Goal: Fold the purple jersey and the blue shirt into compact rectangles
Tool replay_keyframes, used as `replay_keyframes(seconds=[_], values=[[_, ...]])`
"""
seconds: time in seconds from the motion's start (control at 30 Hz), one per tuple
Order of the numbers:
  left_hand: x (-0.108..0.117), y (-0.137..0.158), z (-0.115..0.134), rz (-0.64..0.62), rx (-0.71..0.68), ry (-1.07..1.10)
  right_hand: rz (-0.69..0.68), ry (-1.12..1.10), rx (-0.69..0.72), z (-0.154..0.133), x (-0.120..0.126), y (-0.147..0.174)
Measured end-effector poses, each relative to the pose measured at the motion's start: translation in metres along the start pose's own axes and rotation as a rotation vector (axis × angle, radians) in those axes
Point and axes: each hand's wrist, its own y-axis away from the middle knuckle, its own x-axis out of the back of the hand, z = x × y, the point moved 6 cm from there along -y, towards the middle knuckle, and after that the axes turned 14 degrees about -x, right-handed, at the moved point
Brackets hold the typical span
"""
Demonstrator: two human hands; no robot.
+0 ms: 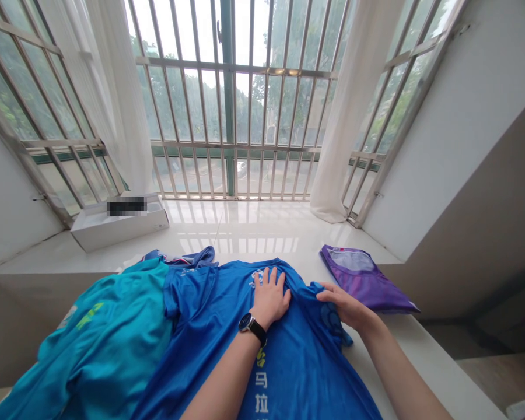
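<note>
on a blue "马拉" shirt point(284, 356), left hand point(270, 296) splays, right hand point(342, 302) pinches fabric point(314, 289).

Blue shirt point(315, 361) cut off below, teal garment point(114, 338) likewise, white box point(122, 231) partly pixelated

- Bare hands point(269, 297), by my count: 2
- Royal-blue printed shirt point(306, 356): 1
- Glossy teal garment point(118, 326): 1
- Patterned navy garment point(203, 256), part-hidden: 1
- Flat purple packet point(370, 287): 1
- White rectangular box point(122, 231): 1
- Black-strapped round watch point(245, 322): 1
</note>
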Motion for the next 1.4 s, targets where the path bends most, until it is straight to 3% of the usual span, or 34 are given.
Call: replay_keyframes(seconds=[0.2, 0.3, 0.43, 0.57, 0.63, 0.77, 0.9, 1.0, 1.17, 1.33, 1.4], values=[[-0.003, 0.0, -0.002, 0.019, -0.002, -0.01, 0.092, -0.074, 0.066, -0.006, 0.013, 0.003], [-0.004, 0.0, -0.002, 0.031, -0.005, -0.008, 0.057, 0.058, -0.004, -0.004, 0.018, 0.008], [-0.003, -0.001, -0.002, 0.023, 0.001, 0.009, 0.127, 0.28, -0.076, -0.003, 0.03, 0.017], [-0.002, -0.001, -0.002, 0.024, 0.0, 0.022, -0.01, 0.383, -0.179, 0.002, 0.022, 0.023], [-0.002, -0.001, -0.003, 0.021, 0.001, 0.023, -0.018, 0.373, -0.149, -0.002, 0.019, 0.026], [-0.002, -0.001, -0.003, 0.01, 0.001, 0.026, 0.106, 0.196, 0.075, -0.022, 0.024, 0.032], [-0.002, -0.002, -0.004, -0.014, 0.009, 0.022, 0.187, 0.128, 0.094, -0.026, 0.038, 0.035], [-0.001, -0.003, -0.007, -0.045, 0.023, 0.024, 0.296, 0.222, 0.102, -0.024, 0.057, 0.034], [0.002, -0.004, -0.013, -0.121, 0.037, 0.056, 0.663, 0.604, 0.165, -0.024, 0.084, 0.032], [0.015, -0.021, 0.007, -0.048, -0.066, 0.017, 0.727, 0.712, 0.173, -0.02, 0.082, 0.028], [0.012, -0.031, 0.018, -0.081, -0.135, 0.02, 0.746, 0.71, 0.168, -0.019, 0.084, 0.029]])
